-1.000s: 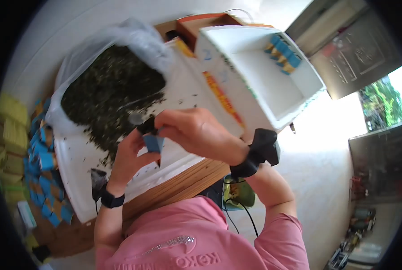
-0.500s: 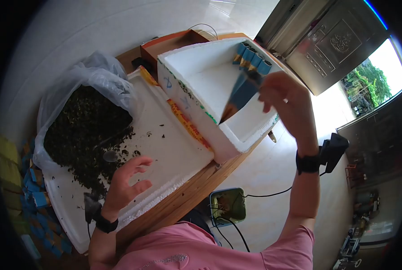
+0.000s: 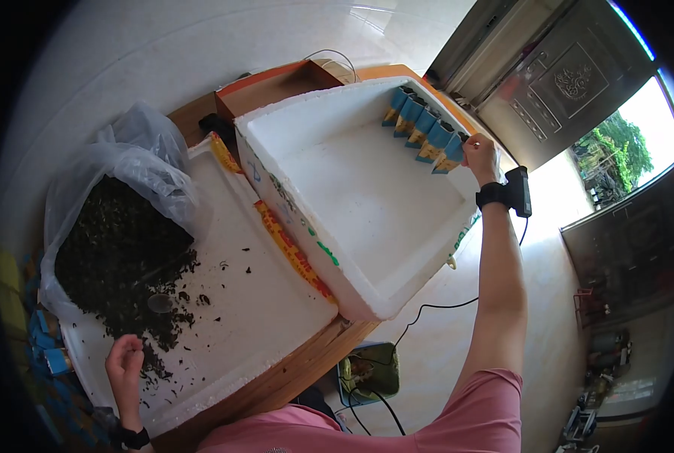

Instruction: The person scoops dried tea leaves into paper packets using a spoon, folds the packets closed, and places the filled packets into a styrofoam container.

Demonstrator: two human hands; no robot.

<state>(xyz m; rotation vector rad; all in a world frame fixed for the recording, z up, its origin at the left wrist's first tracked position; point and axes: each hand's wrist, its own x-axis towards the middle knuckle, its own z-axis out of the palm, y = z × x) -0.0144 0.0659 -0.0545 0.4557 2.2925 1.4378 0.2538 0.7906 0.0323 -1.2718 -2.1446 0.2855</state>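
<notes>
My right hand point(image 3: 482, 157) is closed on the top of a small blue-and-tan pouch point(image 3: 449, 155), at the near end of a row of similar pouches point(image 3: 418, 124). They stand along the far right wall inside a white foam box point(image 3: 352, 219). My left hand point(image 3: 124, 370) is loosely curled over the near left edge of a white foam lid point(image 3: 254, 325), with nothing visible in it. Beside it, dark dried leaves point(image 3: 118, 257) spill from a clear plastic bag point(image 3: 167, 177) onto the lid. A clear spoon point(image 3: 160, 303) lies among the leaves.
An orange-rimmed cardboard box point(image 3: 273, 83) stands behind the foam box. More blue pouches point(image 3: 54, 359) are heaped at the left, beside yellow packs point(image 3: 9, 294). A small bin point(image 3: 369, 371) stands on the floor below the wooden table edge point(image 3: 299, 370), with cables nearby.
My right hand has carried the blue pouch away from me to the end of the row in the foam box. My left hand has drawn back left and down. The view has shifted.
</notes>
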